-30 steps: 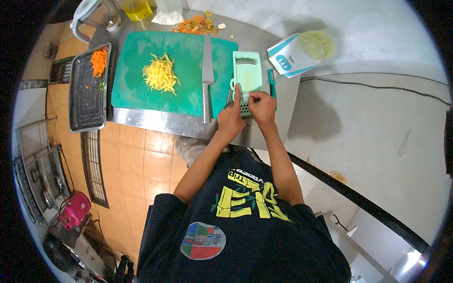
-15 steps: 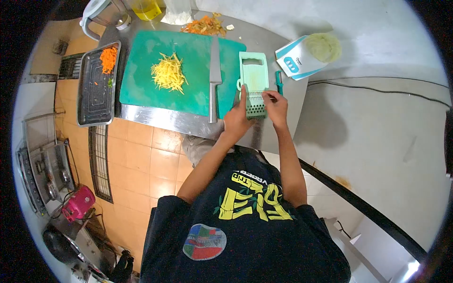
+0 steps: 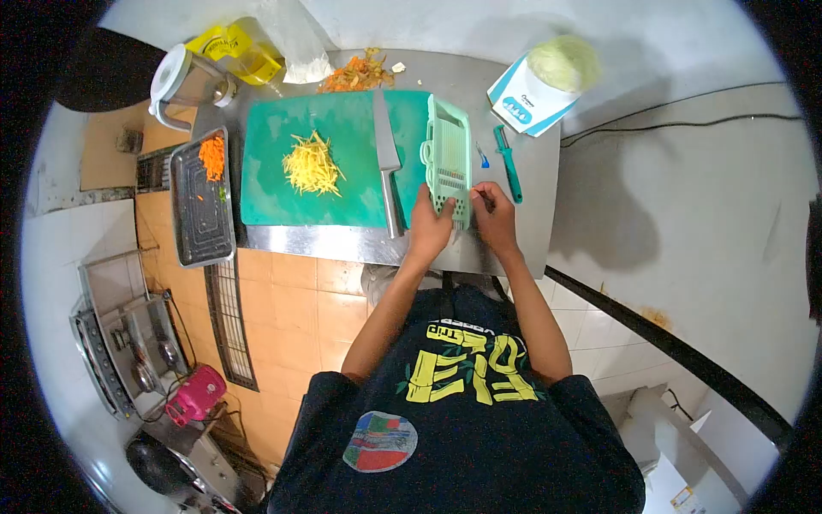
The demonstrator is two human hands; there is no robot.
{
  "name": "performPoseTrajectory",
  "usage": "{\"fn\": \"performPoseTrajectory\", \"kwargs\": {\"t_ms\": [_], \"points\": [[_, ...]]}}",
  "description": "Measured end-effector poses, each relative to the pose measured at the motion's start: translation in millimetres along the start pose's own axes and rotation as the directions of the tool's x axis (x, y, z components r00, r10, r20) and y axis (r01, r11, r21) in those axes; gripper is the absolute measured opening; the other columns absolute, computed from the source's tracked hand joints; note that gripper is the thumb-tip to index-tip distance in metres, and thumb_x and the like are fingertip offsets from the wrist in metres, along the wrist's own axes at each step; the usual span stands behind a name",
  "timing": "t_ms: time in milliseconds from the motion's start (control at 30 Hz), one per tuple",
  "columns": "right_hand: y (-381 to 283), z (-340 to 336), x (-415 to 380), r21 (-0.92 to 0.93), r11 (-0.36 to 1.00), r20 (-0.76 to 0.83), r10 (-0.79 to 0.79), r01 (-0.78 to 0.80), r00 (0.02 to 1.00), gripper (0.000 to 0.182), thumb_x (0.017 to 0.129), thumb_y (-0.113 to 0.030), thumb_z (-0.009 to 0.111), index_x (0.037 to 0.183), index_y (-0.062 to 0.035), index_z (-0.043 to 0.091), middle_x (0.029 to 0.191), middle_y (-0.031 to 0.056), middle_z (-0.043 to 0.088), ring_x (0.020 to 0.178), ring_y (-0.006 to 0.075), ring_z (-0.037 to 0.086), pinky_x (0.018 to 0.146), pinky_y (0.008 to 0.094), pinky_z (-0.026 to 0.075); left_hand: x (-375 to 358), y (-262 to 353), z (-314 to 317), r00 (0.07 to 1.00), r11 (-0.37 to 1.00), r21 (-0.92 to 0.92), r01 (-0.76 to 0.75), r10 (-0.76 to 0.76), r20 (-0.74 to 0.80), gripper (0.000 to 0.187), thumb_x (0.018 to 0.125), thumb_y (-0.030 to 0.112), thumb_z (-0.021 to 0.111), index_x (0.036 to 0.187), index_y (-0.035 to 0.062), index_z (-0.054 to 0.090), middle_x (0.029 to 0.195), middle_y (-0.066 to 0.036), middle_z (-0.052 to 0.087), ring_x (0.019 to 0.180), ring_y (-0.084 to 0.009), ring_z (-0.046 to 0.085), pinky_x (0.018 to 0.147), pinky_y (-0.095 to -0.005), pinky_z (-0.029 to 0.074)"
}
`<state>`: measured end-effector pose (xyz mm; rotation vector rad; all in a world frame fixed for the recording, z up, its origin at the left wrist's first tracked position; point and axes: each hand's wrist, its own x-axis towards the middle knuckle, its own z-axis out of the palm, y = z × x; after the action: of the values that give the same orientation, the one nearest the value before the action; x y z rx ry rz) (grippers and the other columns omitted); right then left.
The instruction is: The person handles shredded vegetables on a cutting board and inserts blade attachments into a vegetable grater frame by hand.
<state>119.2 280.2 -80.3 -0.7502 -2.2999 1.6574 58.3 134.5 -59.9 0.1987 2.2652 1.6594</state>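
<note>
My left hand (image 3: 431, 225) is closed around the near end of a pale green grater (image 3: 449, 146), its thumb over the round holes. The grater is tilted on its long side at the right edge of the green cutting board (image 3: 342, 116). My right hand (image 3: 496, 218) has its fingers pinched together at the grater's right edge; what is between them is too small to make out. Left of the grater a large knife (image 3: 387, 150) lies on the board. A heap of yellow shreds (image 3: 312, 164) sits at the board's middle.
A dark tray (image 3: 203, 227) with orange shreds (image 3: 212, 158) stands left. Peelings (image 3: 358, 73), an oil pouch (image 3: 248, 60) and a jug (image 3: 175, 81) are at the back. A green peeler (image 3: 508, 163), a small blue item (image 3: 483, 158) and a scale (image 3: 520, 96) bearing a pale round vegetable (image 3: 562, 64) lie right.
The grater has turned from lying face up to tilted on its side. My right fingers have moved from its face to its right edge. My view has shifted.
</note>
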Motion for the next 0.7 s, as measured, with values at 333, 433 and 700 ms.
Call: {"fn": "performPoseTrajectory", "kwargs": {"t_ms": [333,433,700], "points": [[-3.8,-18.0,21.1,-0.068,0.984,-0.043,-0.166,0.163,0.985,0.011,0.096,-0.008,0.065,0.102,0.0013,0.066,0.087,0.006,0.067,0.078,0.015,0.06,0.075,0.0318,0.051,-27.6,65.3,-129.2,0.733,0.64,0.408,-0.65,0.67,0.118,0.035,0.078,-0.008,0.069,0.11,0.0006,0.062,0.118,-0.018,0.072,0.112,-0.0409,0.069,0.096,-0.0485,0.057],[19.9,-14.1,32.9,-0.052,0.948,0.065,-0.312,0.315,0.948,0.023,0.098,-0.011,0.06,0.117,0.0,0.065,0.097,0.0102,0.068,0.09,0.0187,0.062,0.083,0.0361,0.052,-27.5,80.5,-168.0,0.537,0.39,0.47,-0.792,0.811,0.232,0.024,0.081,0.003,0.072,0.104,0.0082,0.066,0.123,-0.011,0.073,0.12,-0.0354,0.068,0.104,-0.0534,0.055],[-89.3,-29.1,22.7,0.672,0.575,0.508,0.102,-0.467,0.855,0.063,0.105,-0.054,0.051,0.147,-0.0057,0.051,0.118,0.0142,0.068,0.101,0.0265,0.068,0.086,0.0421,0.06,-8.7,99.9,-229.5,0.402,0.109,0.528,-0.842,0.78,0.48,0.022,0.083,0.014,0.071,0.105,0.0144,0.069,0.123,-0.003,0.072,0.127,-0.0345,0.063,0.112,-0.0598,0.046]]}}
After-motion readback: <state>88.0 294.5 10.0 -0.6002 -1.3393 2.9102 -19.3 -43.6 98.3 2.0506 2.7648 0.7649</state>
